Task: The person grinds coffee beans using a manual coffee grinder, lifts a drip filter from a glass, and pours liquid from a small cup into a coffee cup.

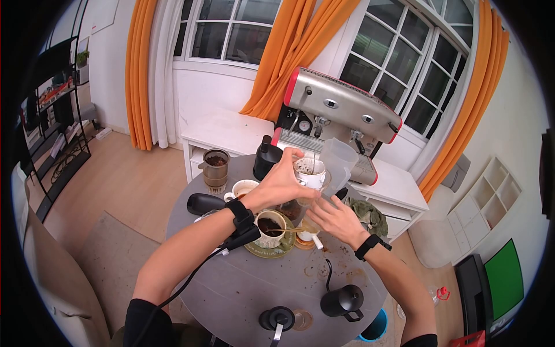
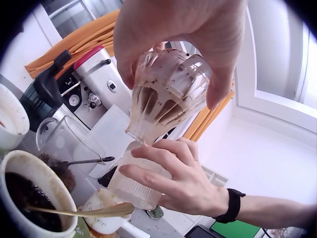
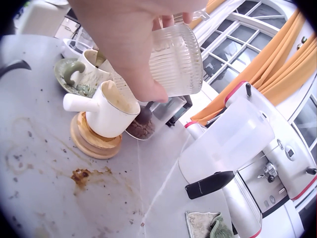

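My left hand [image 1: 280,182] grips a clear fluted dripper [image 2: 168,94] speckled with dark grounds, thumb and fingers on opposite sides. In the left wrist view, its narrow end meets or nearly meets the rim of a ribbed clear glass [image 2: 141,181]; contact is unclear. My right hand [image 1: 338,220] holds that glass, its fingers curled round the side in the right wrist view. Below the hands, a cup of dark liquid [image 1: 270,226] with a gold spoon sits on a green saucer [image 1: 254,250]. Beside it, a white handled pot [image 3: 111,111] stands on a wooden base [image 3: 96,144].
Around the grey table [image 1: 231,289] stand a black kettle [image 1: 341,301], a black-topped container [image 1: 276,318], a grinder cup [image 1: 215,168] and a translucent pitcher [image 1: 338,162]. A green cloth [image 1: 367,218] lies at the right. An espresso machine [image 1: 344,110] is behind.
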Tool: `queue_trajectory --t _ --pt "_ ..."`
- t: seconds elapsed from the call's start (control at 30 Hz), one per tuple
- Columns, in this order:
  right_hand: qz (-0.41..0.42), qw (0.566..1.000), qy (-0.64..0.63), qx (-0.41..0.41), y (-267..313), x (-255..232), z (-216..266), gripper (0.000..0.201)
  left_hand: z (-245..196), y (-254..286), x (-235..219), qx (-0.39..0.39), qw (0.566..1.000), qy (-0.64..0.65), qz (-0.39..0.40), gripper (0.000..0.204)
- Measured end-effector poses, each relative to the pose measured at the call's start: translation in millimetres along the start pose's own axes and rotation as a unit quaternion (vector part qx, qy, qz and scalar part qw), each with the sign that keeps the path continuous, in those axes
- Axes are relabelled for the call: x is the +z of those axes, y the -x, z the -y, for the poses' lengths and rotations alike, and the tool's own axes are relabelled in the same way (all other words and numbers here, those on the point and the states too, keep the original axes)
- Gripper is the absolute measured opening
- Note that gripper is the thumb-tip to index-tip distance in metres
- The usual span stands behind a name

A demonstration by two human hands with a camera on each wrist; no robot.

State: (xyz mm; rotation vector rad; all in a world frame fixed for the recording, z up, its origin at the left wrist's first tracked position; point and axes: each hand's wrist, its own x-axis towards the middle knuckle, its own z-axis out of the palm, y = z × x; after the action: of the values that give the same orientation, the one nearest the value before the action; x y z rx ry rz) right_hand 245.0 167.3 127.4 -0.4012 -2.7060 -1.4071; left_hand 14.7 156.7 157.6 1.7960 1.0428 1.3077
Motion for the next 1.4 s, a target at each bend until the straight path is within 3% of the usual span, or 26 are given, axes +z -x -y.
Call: queue_trajectory --t 0.2,0.4,0.5,0.57,0.6,0.67,0.7,0.77,0.9,1.0,1.03,1.1,1.2,1.3,1.4 --pt "-0.007 0.999 0.02 -0.026 1.9 0.5 3.8 0.038 5.6 0.4 2.4 0.018 1.0 -0.005 -0.014 0.092" --pt "0.008 0.999 -0.031 0.011 4.4 5.8 4.3 0.036 7.8 0.6 2.7 0.021 0.999 -0.019 -0.015 0.091" --pt "0.018 0.994 -0.07 0.085 5.7 2.1 2.2 0.042 8.1 1.2 3.6 0.022 0.999 -0.024 -0.018 0.091" --pt "0.032 0.965 -0.179 0.19 6.0 -10.2 -2.4 0.057 8.9 0.7 5.2 0.022 0.999 -0.026 -0.022 0.091" --pt "0.031 0.965 -0.178 0.191 8.7 -8.4 -3.1 0.057 9.8 -0.3 6.9 0.025 0.999 -0.007 -0.022 0.091" --pt "0.004 0.897 -0.311 0.313 19.0 -2.6 -2.6 0.071 4.3 -1.6 10.6 0.03 0.999 0.01 -0.02 0.091" --pt "0.002 0.897 -0.31 0.315 24.1 -3.7 -2.7 0.071 0.9 -3.0 14.0 0.032 0.999 0.014 -0.008 0.09" --pt "0.067 0.808 -0.413 0.415 35.8 -8.0 -3.3 0.072 -12.2 -5.6 23.2 0.009 0.999 0.018 0.025 0.089" --pt "0.017 0.765 -0.481 0.429 67.0 -16.5 3.4 0.065 -26.9 -10.8 61.7 0.043 0.996 0.012 0.075 0.089" --pt "0.027 0.651 -0.597 0.468 93.5 -21.6 9.4 0.065 -27.4 -11.1 95.8 0.046 0.992 0.029 0.115 0.089" --pt "0.025 0.649 -0.594 0.475 102.5 -23.4 12.3 0.065 -27.2 -10.8 106.9 0.046 0.99 0.027 0.127 0.089" --pt "0.024 0.585 -0.624 0.517 118.7 -26.2 18.9 0.064 -26.9 -8.8 126.0 0.05 0.987 0.027 0.148 0.089" --pt "0.038 0.559 -0.616 0.555 136.8 -37.9 26.5 0.064 -21.4 -5.6 155.0 0.054 0.984 0.028 0.17 0.088" --pt "0.069 0.539 -0.624 0.562 172.8 -13.2 43.5 0.066 -19.9 -1.1 181.1 0.038 0.975 0.031 0.215 0.087" --pt "0.041 0.513 -0.64 0.571 181.6 -28.6 52.9 0.066 -13.8 5.3 204.1 0.038 0.965 0.036 0.256 0.085"
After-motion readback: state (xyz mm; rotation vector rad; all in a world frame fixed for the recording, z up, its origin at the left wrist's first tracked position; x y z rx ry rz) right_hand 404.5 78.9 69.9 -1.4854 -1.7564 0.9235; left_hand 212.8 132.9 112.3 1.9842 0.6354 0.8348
